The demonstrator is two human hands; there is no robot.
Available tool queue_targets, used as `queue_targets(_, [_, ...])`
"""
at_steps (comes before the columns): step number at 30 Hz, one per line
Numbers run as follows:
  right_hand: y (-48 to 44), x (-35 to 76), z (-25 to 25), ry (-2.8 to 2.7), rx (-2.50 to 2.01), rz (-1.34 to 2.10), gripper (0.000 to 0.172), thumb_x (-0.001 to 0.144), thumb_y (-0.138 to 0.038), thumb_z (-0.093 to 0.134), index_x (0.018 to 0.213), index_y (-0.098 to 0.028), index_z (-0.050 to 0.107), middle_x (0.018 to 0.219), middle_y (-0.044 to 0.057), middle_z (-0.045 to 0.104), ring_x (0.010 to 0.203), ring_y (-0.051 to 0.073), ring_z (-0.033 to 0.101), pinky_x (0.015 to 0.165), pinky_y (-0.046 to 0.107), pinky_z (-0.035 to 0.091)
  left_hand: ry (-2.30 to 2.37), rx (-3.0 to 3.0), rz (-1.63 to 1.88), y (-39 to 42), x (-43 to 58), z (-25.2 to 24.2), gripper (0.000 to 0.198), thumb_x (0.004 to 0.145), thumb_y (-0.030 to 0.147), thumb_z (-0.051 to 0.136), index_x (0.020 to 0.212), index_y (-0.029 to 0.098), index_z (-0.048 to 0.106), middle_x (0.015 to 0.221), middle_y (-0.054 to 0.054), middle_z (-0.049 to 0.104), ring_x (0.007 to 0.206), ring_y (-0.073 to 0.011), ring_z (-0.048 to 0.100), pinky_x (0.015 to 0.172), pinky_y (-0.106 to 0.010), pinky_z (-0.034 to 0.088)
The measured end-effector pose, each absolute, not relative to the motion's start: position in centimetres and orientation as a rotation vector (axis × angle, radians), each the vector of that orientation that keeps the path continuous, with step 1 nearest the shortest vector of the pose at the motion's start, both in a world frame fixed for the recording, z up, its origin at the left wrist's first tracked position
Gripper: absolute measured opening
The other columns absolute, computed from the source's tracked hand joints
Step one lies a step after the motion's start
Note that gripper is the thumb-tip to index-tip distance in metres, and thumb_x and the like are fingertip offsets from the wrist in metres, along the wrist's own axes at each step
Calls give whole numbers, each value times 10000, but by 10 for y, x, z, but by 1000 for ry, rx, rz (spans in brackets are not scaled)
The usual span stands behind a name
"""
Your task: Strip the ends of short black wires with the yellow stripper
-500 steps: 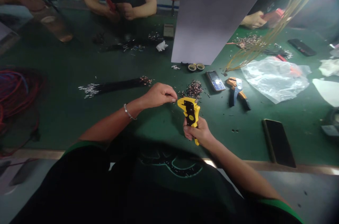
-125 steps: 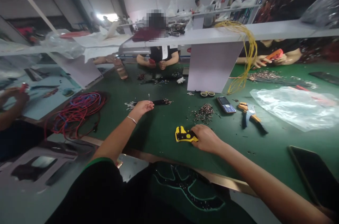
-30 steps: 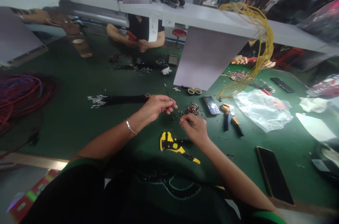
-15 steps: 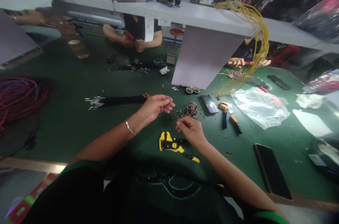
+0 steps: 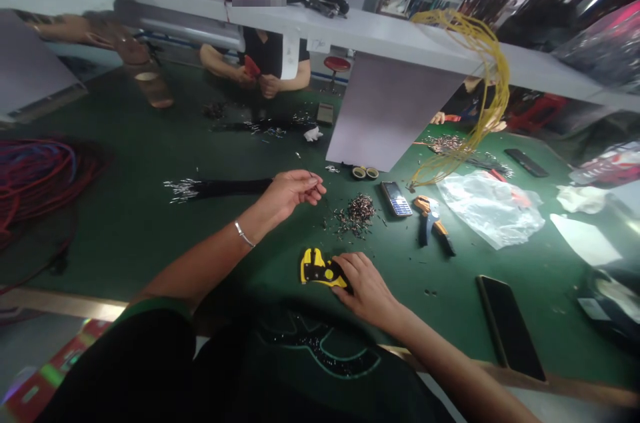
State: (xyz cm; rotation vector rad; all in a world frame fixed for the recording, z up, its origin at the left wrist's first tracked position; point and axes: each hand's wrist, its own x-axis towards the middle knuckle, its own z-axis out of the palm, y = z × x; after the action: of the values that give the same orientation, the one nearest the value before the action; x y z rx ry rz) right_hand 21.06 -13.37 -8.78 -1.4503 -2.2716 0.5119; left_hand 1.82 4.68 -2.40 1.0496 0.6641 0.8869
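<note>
My left hand [image 5: 290, 196] is closed in a pinch on a thin black wire, whose pale tip [image 5: 299, 155] sticks up past the fingers. Under that wrist lies a bundle of black wires [image 5: 227, 188] with bright ends fanned out at the left. Lower down, my right hand [image 5: 369, 291] has its fingers wrapped over the handles of a yellow and black wire stripper [image 5: 314, 271]. The tool rests on the green table, its head pointing left and its handles mostly covered by the hand. A pile of small cut wire ends [image 5: 361, 209] sits between and beyond my hands.
Right of the pile are a keypad phone [image 5: 397, 199], orange-handled pliers [image 5: 434, 226], a clear plastic bag [image 5: 493, 206] and a smartphone [image 5: 511, 326]. Yellow wires [image 5: 493, 89] hang from the shelf [image 5: 400, 39]. Red cables [image 5: 40, 183] lie left. Two co-workers' hands are across the table.
My right hand has left the wire's lower end, moved down toward me and closed over the wire stripper's handles. My left hand keeps the wire, whose tip now leans further left.
</note>
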Motion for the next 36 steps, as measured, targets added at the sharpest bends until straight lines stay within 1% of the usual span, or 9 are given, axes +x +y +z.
queue_targets(5, [-125,218,-87,-1999,-1435,721,352,764,-229,683,1111,-202,631,1089,116,638,1024,292,575,917,484,483,667,1070,907,49,16,-21,80,779,191,675,818,122,684,774,-81,702,635,-130,626,614,-284,491])
queue_targets(10, [-126,231,-73,-1330,-1403,1360,359,774,-393,673,1074,-196,654,952,65,691,851,229,638,767,358,522,663,1079,939,52,13,-19,75,792,187,667,819,121,689,777,-78,696,642,-128,621,615,-280,488])
queue_targets(12, [-126,234,-66,-1074,-1326,1489,361,766,-405,671,1054,-187,671,927,65,704,815,218,647,742,330,520,664,1077,943,53,12,-19,75,794,189,668,815,121,691,774,-78,692,641,-127,619,612,-280,487])
queue_targets(16, [-124,236,-61,-904,-1208,1460,385,685,-375,705,1019,-185,692,978,79,717,860,238,659,782,331,519,669,1065,947,53,13,-18,83,791,195,675,814,117,692,768,-80,689,630,-127,612,601,-278,482])
queue_targets(20, [-124,236,-71,-918,-1175,1376,415,619,-309,696,1018,-193,687,946,77,730,883,260,663,783,345,524,680,1068,951,54,13,-19,88,795,211,676,813,127,693,763,-77,690,623,-121,605,598,-274,480])
queue_targets(25, [-130,238,-86,-1023,-1153,1246,422,636,-300,656,1046,-198,660,974,75,714,910,270,656,824,375,510,681,1072,949,53,14,-21,99,801,223,672,815,128,697,755,-75,686,615,-121,606,593,-276,481])
queue_targets(28, [-135,239,-89,-1158,-1224,1200,403,644,-226,613,1046,-207,644,1008,70,699,967,271,633,885,397,483,692,1076,954,51,16,-20,97,800,221,670,817,129,694,750,-71,684,611,-118,601,592,-277,481])
queue_targets(30, [-137,240,-88,-1212,-1269,1197,406,642,-183,580,1043,-212,634,987,63,697,962,263,627,901,402,469,692,1082,955,50,17,-20,100,800,222,669,818,127,693,748,-71,684,611,-118,602,592,-278,482])
queue_targets(36, [-131,236,-79,-1174,-1319,1242,448,554,-138,527,986,-195,631,863,47,694,857,251,637,811,382,491,691,1050,954,47,20,-21,103,802,208,665,819,111,695,738,-76,682,595,-120,608,577,-275,488])
